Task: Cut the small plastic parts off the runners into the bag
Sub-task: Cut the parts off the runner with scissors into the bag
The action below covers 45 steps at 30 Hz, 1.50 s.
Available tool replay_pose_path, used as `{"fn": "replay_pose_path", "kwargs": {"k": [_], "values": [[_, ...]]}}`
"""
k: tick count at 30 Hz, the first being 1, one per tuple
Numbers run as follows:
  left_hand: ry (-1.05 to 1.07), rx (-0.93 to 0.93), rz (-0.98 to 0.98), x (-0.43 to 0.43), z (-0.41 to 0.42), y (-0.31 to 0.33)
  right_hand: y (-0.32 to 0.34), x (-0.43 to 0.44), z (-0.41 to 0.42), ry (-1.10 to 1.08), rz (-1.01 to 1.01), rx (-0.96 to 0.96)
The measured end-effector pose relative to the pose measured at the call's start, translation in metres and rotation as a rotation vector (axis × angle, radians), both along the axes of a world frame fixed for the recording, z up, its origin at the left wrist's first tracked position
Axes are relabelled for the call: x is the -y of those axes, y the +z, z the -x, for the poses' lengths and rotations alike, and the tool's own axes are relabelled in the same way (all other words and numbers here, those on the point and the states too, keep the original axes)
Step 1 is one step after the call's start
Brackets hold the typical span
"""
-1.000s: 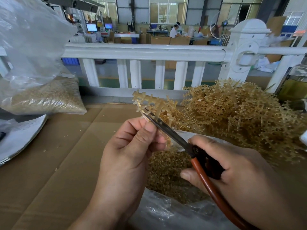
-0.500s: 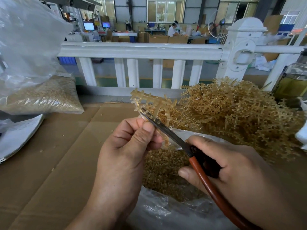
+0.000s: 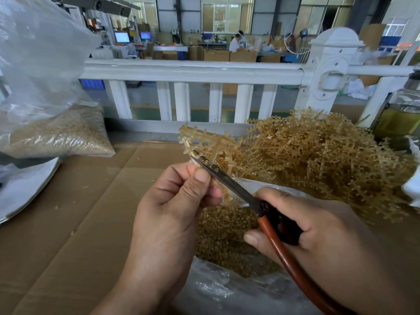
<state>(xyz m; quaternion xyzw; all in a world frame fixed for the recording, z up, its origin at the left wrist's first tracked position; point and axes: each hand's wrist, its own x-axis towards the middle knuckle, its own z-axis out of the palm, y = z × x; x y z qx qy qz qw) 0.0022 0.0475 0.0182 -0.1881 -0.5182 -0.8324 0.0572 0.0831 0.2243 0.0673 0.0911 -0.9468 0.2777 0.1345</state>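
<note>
Above the bag (image 3: 211,289), left hand (image 3: 172,212) pinches runner (image 3: 204,138); right hand (image 3: 318,230), scissors (image 3: 229,181).

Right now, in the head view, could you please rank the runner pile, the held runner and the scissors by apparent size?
1. runner pile, clearly largest.
2. scissors and held runner: unsure; scissors look longer but thinner, handles partly inside the right hand.

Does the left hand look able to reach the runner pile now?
Probably not freely: the left hand grips a runner, and the scissors in the right hand cross between it and the pile.
</note>
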Motion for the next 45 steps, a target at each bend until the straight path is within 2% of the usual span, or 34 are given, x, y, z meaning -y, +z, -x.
{"fn": "replay_pose_path", "kwargs": {"k": [12,29,45], "values": [[-0.043,0.017,-0.038,-0.0014,0.0009,0.0,-0.0022,-0.0018,0.0014,-0.021,-0.022,-0.027],[-0.044,-0.027,0.033,0.0007,0.0014,-0.0037,-0.0018,0.0017,0.0011,-0.03,-0.042,0.042],[-0.068,-0.017,-0.023,-0.0025,-0.0024,0.0011,-0.0014,-0.0002,0.0003,-0.012,-0.011,-0.028]]}}
